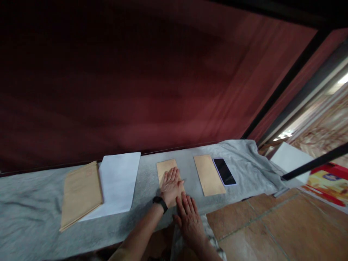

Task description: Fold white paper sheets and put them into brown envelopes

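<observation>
My left hand (170, 185), with a black watch on its wrist, lies flat and open on a small brown envelope (165, 167) on the grey cloth (32, 206). Just in front of it, my right hand (189, 215) rests flat and open at the near end of the same envelope, by the cloth's front edge. Neither hand holds anything. A second brown envelope (208, 174) lies to the right, with a black phone (224, 171) beside it.
A stack of brown envelopes (81, 193) and a white sheet (119, 183) lie at the left on the cloth. A dark red panel (136, 79) rises behind. Tiled floor (277, 228) and a white sheet (289, 159) show at the right.
</observation>
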### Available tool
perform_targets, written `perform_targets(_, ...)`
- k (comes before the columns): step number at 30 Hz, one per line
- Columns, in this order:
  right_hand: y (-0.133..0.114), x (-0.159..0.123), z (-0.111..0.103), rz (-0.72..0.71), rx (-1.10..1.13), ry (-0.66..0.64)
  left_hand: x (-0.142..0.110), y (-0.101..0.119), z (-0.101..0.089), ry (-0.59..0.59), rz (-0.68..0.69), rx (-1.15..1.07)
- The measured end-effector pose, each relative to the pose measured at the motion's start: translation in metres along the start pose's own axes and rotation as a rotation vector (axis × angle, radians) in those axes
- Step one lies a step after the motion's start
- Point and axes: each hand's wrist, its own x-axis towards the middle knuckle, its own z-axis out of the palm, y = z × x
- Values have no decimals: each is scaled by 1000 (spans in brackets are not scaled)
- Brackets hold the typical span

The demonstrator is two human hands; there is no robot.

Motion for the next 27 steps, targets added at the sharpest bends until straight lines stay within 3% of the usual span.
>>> perform_targets(4, 0, 1, 3, 8, 4, -11, 21, -5, -1, -34, -48, 17)
perform_targets(7, 1, 0, 3, -2, 1, -5, 19, -4, 0, -28, -41, 28)
perform_targets(13, 0, -1, 0, -5, 10, 11, -30, -11, 4, 70, 66, 1)
perform_targets(15, 0, -1, 0, -18, 1, 34, -54, -14, 5, 130, 38, -45)
perform_targets(21, -1, 0, 2, -16, -9, 62, -114, -8, 11, 260, -271, -527)
perform_targets(27, -2, 2, 0, 15, 8, 4, -118, 6, 2, 207, -686, -1196)
